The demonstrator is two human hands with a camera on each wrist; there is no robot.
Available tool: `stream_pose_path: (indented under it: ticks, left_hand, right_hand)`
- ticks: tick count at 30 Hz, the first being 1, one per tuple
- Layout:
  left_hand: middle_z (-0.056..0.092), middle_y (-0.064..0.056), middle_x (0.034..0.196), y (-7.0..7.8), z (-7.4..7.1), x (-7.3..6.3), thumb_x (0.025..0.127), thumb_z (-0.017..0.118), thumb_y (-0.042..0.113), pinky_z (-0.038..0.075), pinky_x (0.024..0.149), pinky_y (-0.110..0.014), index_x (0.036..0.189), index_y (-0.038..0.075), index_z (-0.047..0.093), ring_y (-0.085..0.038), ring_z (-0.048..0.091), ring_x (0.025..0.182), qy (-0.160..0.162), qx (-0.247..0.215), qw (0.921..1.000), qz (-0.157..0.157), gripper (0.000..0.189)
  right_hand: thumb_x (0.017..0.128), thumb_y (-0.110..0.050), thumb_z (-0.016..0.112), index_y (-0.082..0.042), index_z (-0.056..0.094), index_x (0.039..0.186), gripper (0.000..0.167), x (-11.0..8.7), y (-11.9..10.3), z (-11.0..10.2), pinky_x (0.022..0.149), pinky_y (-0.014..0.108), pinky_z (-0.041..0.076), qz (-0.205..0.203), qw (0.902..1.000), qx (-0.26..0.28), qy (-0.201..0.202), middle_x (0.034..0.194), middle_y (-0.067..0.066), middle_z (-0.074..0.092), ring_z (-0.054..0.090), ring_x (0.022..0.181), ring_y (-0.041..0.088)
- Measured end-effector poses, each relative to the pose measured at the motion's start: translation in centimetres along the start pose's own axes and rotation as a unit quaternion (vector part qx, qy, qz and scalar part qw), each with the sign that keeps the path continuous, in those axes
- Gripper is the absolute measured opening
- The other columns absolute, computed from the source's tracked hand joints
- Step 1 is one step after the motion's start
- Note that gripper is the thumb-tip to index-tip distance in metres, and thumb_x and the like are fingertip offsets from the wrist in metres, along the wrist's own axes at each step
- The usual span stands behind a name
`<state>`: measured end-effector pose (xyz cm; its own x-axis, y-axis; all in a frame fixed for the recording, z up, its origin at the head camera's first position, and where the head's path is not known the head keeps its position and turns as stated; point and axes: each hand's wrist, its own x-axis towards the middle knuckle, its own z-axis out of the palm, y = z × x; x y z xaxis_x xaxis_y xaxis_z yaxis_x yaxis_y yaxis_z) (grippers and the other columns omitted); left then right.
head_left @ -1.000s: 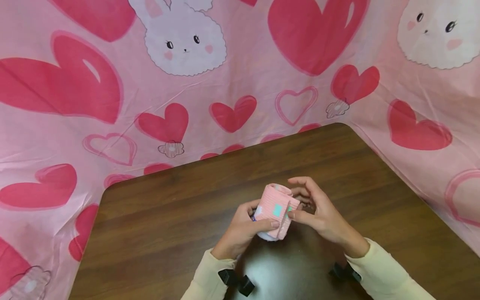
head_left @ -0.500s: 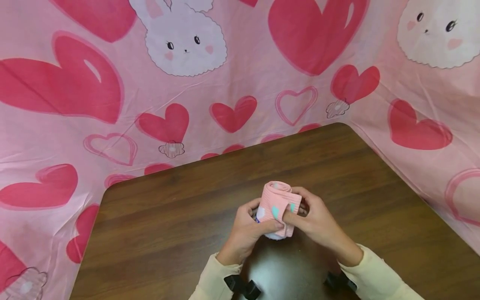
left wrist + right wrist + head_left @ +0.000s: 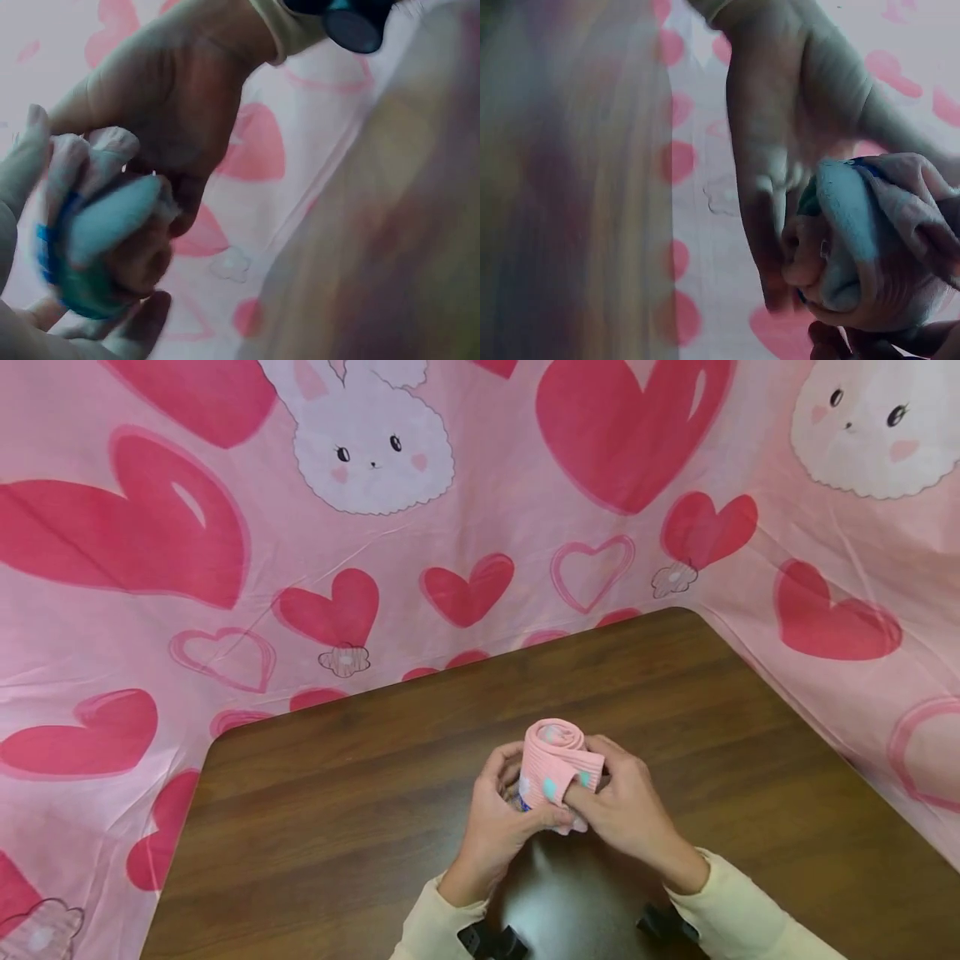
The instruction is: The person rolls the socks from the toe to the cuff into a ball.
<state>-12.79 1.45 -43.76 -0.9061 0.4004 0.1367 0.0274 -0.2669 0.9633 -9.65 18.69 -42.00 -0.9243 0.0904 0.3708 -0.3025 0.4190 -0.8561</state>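
A pink ribbed sock roll (image 3: 542, 768) with teal and white spots is held upright above the table, its coiled top facing up. My left hand (image 3: 495, 822) grips its left side, thumb across the front and fingers behind. On the other side, my right hand (image 3: 633, 797) pinches the loose cuff; its thumb reaches into the cuff's fold and its fingers lie behind. In the left wrist view the underside of the sock roll (image 3: 112, 217) shows pale, blue and green parts. The right wrist view shows the sock roll (image 3: 844, 202) between both hands, with some fingers hidden.
A dark brown wooden table (image 3: 360, 793) lies beneath the hands. Behind it and on the right hangs a pink cloth (image 3: 495, 518) with hearts and rabbit faces. Black wrist cameras (image 3: 495, 941) sit under both cream sleeves (image 3: 750, 902).
My right hand has closed in from the right, its thumb now inside the sock cuff. The roll has turned more upright, showing more of its coiled top. Both hands have drawn slightly closer together.
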Motion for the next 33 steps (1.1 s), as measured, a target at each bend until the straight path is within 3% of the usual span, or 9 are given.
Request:
stream_pose_path:
  ticks: [3,5,11,13,22,25,28,31,33]
  left_hand:
    - [0.059,-0.007,0.13,0.4,0.1,-0.3,0.069,0.095,0.026,0.054,0.089,-0.037,0.135,0.013,0.053,-0.025,0.056,0.117,0.018,0.08,0.9937,0.077,0.079]
    - [0.058,-0.004,0.13,0.7,0.4,-0.4,0.075,0.091,0.027,0.053,0.089,-0.039,0.134,0.016,0.055,-0.025,0.053,0.119,0.037,0.149,0.9782,0.14,0.071]
    - [0.063,-0.003,0.116,1.0,1.0,-0.4,0.086,0.081,0.03,0.045,0.076,-0.041,0.125,0.009,0.062,-0.023,0.053,0.103,0.102,0.337,0.8781,0.324,0.049]
    - [0.064,-0.004,0.112,1.0,1.0,-0.3,0.089,0.078,0.029,0.044,0.077,-0.04,0.122,0.007,0.064,-0.022,0.053,0.1,0.112,0.362,0.8559,0.352,0.042]
    - [0.064,-0.005,0.099,0.9,1.1,-0.2,0.09,0.076,0.015,0.045,0.08,-0.034,0.112,0.004,0.071,-0.024,0.056,0.093,0.131,0.399,0.8087,0.412,0.025]
    - [0.066,-0.005,0.095,0.9,1.2,0.0,0.088,0.076,0.008,0.047,0.078,-0.032,0.108,0.003,0.074,-0.023,0.058,0.089,0.141,0.4,0.7993,0.426,0.021]
    - [0.069,-0.004,0.092,0.8,1.2,0.2,0.087,0.074,0.002,0.049,0.075,-0.03,0.103,0.004,0.075,-0.021,0.06,0.084,0.148,0.394,0.8028,0.422,0.017]
    - [0.07,-0.001,0.088,0.7,1.1,0.3,0.087,0.072,-0.001,0.049,0.066,-0.032,0.1,0.007,0.076,-0.02,0.059,0.079,0.152,0.373,0.8288,0.389,0.015]
    - [0.069,0.0,0.085,0.6,1.1,0.2,0.089,0.072,-0.001,0.047,0.061,-0.033,0.098,0.009,0.076,-0.019,0.057,0.076,0.15,0.341,0.8613,0.346,0.015]
  right_hand:
    - [0.071,-0.006,0.081,-0.007,0.071,0.105,0.035,0.3,0.2,-0.1,0.056,0.029,0.052,-0.032,0.9973,-0.055,0.035,0.088,-0.003,0.065,0.06,0.066,0.009]
    - [0.068,-0.008,0.084,-0.008,0.072,0.104,0.038,0.5,0.3,-0.2,0.058,0.028,0.05,-0.05,0.9937,-0.085,0.053,0.089,-0.004,0.064,0.058,0.069,0.01]
    - [0.065,-0.02,0.089,-0.008,0.07,0.093,0.037,0.9,0.6,-0.2,0.054,0.027,0.043,-0.076,0.983,-0.143,0.086,0.082,-0.005,0.059,0.052,0.065,0.012]
    - [0.063,-0.024,0.091,-0.008,0.069,0.091,0.039,1.0,0.6,-0.3,0.053,0.027,0.041,-0.079,0.9804,-0.154,0.094,0.08,-0.005,0.057,0.05,0.062,0.012]
    - [0.056,-0.031,0.091,-0.008,0.066,0.086,0.045,1.1,0.6,-0.4,0.05,0.027,0.04,-0.111,0.9716,-0.177,0.112,0.077,-0.006,0.054,0.045,0.059,0.008]
    - [0.056,-0.03,0.088,-0.009,0.065,0.086,0.043,1.1,0.6,-0.3,0.05,0.028,0.04,-0.114,0.9689,-0.187,0.115,0.077,-0.006,0.053,0.046,0.059,0.008]
    - [0.057,-0.031,0.087,-0.008,0.067,0.088,0.044,1.0,0.6,-0.1,0.052,0.031,0.044,-0.115,0.9672,-0.196,0.113,0.08,-0.005,0.055,0.049,0.061,0.009]
    - [0.055,-0.034,0.087,-0.006,0.067,0.091,0.05,1.1,0.8,0.1,0.053,0.035,0.046,-0.118,0.9637,-0.214,0.107,0.082,-0.003,0.056,0.052,0.061,0.012]
    - [0.054,-0.036,0.088,-0.005,0.066,0.091,0.053,1.1,0.9,0.1,0.052,0.037,0.047,-0.119,0.9609,-0.228,0.103,0.082,-0.001,0.056,0.052,0.061,0.013]
